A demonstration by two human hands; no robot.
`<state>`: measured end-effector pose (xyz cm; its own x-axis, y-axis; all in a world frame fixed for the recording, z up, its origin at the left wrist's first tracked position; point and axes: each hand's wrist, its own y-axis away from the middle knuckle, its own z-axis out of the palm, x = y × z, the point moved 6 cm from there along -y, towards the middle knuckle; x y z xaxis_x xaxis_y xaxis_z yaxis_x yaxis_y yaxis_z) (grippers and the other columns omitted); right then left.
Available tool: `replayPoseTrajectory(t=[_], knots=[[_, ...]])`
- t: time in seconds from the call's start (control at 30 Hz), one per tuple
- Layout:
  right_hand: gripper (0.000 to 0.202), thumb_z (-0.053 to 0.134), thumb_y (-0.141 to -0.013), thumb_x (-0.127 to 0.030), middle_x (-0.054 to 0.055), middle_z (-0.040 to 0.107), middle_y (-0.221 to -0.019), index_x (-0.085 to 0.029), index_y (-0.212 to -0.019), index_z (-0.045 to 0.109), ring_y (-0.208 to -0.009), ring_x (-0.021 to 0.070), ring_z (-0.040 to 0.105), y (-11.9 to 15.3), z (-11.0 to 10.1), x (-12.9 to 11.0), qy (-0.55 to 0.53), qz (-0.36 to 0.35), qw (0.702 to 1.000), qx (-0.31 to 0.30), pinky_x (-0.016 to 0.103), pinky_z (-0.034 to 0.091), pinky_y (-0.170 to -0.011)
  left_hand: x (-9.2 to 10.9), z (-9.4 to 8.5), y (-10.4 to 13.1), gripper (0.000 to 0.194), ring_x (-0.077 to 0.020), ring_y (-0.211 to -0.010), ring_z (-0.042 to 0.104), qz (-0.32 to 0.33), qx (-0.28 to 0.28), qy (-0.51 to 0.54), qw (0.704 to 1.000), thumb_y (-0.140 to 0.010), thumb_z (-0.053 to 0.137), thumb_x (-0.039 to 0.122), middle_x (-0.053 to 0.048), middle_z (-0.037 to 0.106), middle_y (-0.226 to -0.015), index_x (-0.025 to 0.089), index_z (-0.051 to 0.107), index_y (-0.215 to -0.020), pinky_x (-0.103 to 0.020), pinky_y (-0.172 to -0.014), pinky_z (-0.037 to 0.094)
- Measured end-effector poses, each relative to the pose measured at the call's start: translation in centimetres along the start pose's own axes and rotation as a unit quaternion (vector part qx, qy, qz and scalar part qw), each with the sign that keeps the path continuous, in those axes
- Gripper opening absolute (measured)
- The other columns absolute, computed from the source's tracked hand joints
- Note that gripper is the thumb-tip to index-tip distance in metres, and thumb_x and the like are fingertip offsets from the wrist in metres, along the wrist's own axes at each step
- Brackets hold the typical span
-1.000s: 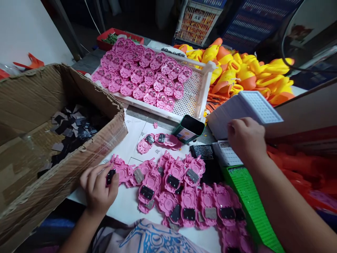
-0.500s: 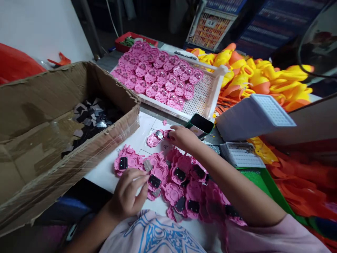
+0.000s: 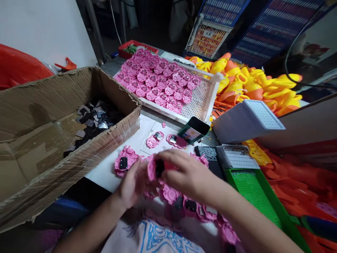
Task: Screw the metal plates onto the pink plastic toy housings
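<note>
Right fingers [image 3: 172, 159]: bent and closed on a pink shell [image 3: 151, 170] with a black panel [image 3: 159, 168], which faces the left hand.
Left fingers [image 3: 141, 180]: loosely curved, partly spread, close beside that shell; blur hides whether they touch it.
Below the fingers: overlapping pink shells [image 3: 170, 194], some with dark panels.
Beyond the fingers: two paneled shells [image 3: 154, 140] near a dark green cup [image 3: 189, 134]; farther off, a white crate [image 3: 212, 96] of pink parts.
Right of the fingers: a green tray [image 3: 259, 191].
Well left: a cardboard box [image 3: 105, 140] of dark plates [image 3: 101, 117].
</note>
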<state>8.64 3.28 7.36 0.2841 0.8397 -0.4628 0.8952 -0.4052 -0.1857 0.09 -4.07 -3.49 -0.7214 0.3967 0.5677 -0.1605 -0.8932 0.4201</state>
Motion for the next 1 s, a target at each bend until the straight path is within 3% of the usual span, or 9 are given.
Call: replayPoseTrajectory(t=[0.1, 0.17, 0.23, 0.3, 0.43, 0.53, 0.67, 0.9, 1.0], knots=[[0.035, 0.054, -0.085, -0.020, 0.012, 0.067, -0.115, -0.014, -0.120, 0.057, -0.107, 0.0199, 0.062, 2.0, 0.0, -3.8, -0.038, -0.040, 0.998, 0.037, 0.034, 0.052, -0.094, 0.3, 2.8, -0.4, 0.048, -0.0220, -0.077, 0.067, -0.075, -0.104, 0.080, 0.988, -0.086, 0.051, 0.056, -0.010, 0.069, -0.080, 0.010, 0.064, -0.089, -0.031, -0.069, 0.051], [0.031, 0.056, -0.085, -0.018, 0.012, 0.068, -0.112, -0.012, -0.115, 0.060, -0.110, 0.0201, 0.060, 3.2, 0.0, -4.5, -0.030, -0.056, 0.995, 0.076, 0.033, 0.051, -0.097, 0.1, 3.4, -0.4, 0.032, -0.0193, -0.081, 0.067, -0.077, -0.116, 0.102, 0.985, -0.084, 0.060, 0.043, -0.007, 0.070, -0.082, 0.012, 0.065, -0.088, -0.026, -0.071, 0.050], [0.022, 0.062, -0.082, -0.019, 0.010, 0.070, -0.103, -0.017, -0.104, 0.065, -0.107, 0.0209, 0.059, 4.8, -0.6, -4.1, -0.011, -0.063, 0.986, 0.153, 0.034, 0.051, -0.094, -0.4, 3.4, -0.4, 0.026, -0.0178, -0.080, 0.067, -0.078, -0.111, 0.107, 0.985, -0.084, 0.061, 0.034, -0.007, 0.071, -0.086, 0.013, 0.065, -0.097, -0.023, -0.065, 0.050], [0.017, 0.066, -0.079, -0.016, 0.006, 0.068, -0.088, -0.023, -0.095, 0.066, -0.095, 0.0204, 0.058, 6.7, -1.3, -3.0, -0.014, -0.034, 0.970, 0.241, 0.037, 0.052, -0.084, -0.9, 3.3, -0.2, 0.038, -0.0189, -0.076, 0.067, -0.087, -0.122, 0.098, 0.984, -0.086, 0.056, 0.041, -0.010, 0.071, -0.093, 0.012, 0.062, -0.111, -0.025, -0.060, 0.050], [0.025, 0.063, -0.081, -0.010, 0.001, 0.063, -0.079, -0.028, -0.098, 0.065, -0.076, 0.0140, 0.058, 9.2, -1.1, 0.3, -0.192, 0.125, 0.915, 0.333, 0.029, 0.050, -0.065, -0.8, 3.4, 0.1, 0.060, -0.0202, -0.065, 0.067, -0.081, -0.164, 0.066, 0.981, -0.083, 0.053, 0.058, -0.015, 0.071, -0.099, 0.009, 0.059, -0.117, -0.030, -0.060, 0.052], [0.019, 0.064, -0.082, -0.016, 0.000, 0.067, -0.084, -0.029, -0.094, 0.068, -0.076, 0.0119, 0.061, 9.3, 0.3, 1.8, -0.310, 0.210, 0.864, 0.338, 0.027, 0.051, -0.064, -0.7, 3.6, 0.3, 0.050, -0.0195, -0.065, 0.068, -0.068, -0.168, 0.046, 0.982, -0.081, 0.063, 0.047, -0.013, 0.072, -0.092, 0.010, 0.062, -0.114, -0.029, -0.065, 0.052], [0.006, 0.069, -0.079, -0.027, 0.000, 0.065, -0.082, -0.027, -0.084, 0.070, -0.075, 0.0115, 0.060, 8.5, 1.6, 2.7, -0.384, 0.257, 0.830, 0.313, 0.026, 0.050, -0.065, -1.2, 4.0, 0.6, 0.038, -0.0176, -0.061, 0.068, -0.066, -0.175, 0.029, 0.982, -0.081, 0.064, 0.041, -0.010, 0.072, -0.075, 0.010, 0.067, -0.104, -0.025, -0.063, 0.051], [0.017, 0.066, -0.080, -0.035, 0.002, 0.058, -0.075, -0.019, -0.073, 0.063, -0.066, 0.0114, 0.053, 7.8, 2.4, 2.6, -0.411, 0.276, 0.827, 0.266, 0.025, 0.045, -0.057, -2.0, 4.1, 0.8, 0.035, -0.0129, -0.051, 0.062, -0.077, -0.149, -0.003, 0.986, -0.076, 0.069, 0.044, -0.009, 0.068, -0.068, 0.011, 0.071, -0.086, -0.019, -0.050, 0.045], [0.020, 0.061, -0.083, -0.037, 0.001, 0.055, -0.074, -0.019, -0.073, 0.059, -0.065, 0.0114, 0.051, 7.8, 2.5, 2.3, -0.392, 0.266, 0.844, 0.251, 0.025, 0.043, -0.056, -1.9, 4.3, 1.0, 0.038, -0.0082, -0.043, 0.053, -0.074, -0.153, -0.021, 0.985, -0.075, 0.069, 0.047, -0.007, 0.064, -0.060, 0.010, 0.071, -0.082, -0.016, -0.042, 0.037]])
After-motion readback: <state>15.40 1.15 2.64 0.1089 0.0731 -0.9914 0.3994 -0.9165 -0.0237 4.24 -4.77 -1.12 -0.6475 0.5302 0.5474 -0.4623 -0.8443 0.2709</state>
